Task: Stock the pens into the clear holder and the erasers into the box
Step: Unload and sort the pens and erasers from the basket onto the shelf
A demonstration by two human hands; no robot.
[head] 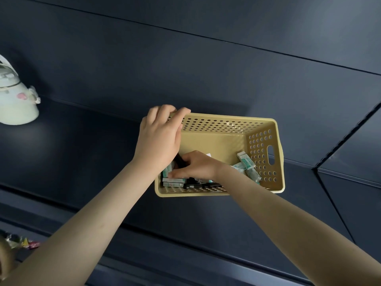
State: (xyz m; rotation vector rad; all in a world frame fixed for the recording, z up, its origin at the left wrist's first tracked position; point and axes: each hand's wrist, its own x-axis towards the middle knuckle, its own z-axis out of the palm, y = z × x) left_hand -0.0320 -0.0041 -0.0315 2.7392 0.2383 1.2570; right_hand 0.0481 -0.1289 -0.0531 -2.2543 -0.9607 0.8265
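- Head view, the only one: gripping the far left corner of the yellow basket [226,118] with the left hand [158,137], with fingers curled over the rim, apparently to steady it on the dark shelf [82,153].
- Reaching down into the left end of the basket with the right hand [195,166], with fingers bent and lying on the stock there. Cannot tell whether closed round something or merely resting on it, that spot being hidden behind the left hand and the wrist. Possibly a dark pen barrel between the two hands.
- Mixed together in the basket: erasers [245,161] in green-and-white sleeves, some propped against the right end wall, more stacked flat at the near left corner under the right fingertips. Black pens [204,185] lying along the near wall, just beside that stack.
- No sign here of a clear holder or a box, so nothing to count as stocked.
- Judged from that: early in the job, at a pick-up step, with every visible pen and eraser unplaced and waiting in the basket.
- Left to do: lifting pens out for the holder and erasers out for the box, until both ends of the basket are cleared.
- Off to the side, apart from the job: a pale teapot [14,100] at the far left of the shelf, and bright wrappers [24,242] on a lower level.
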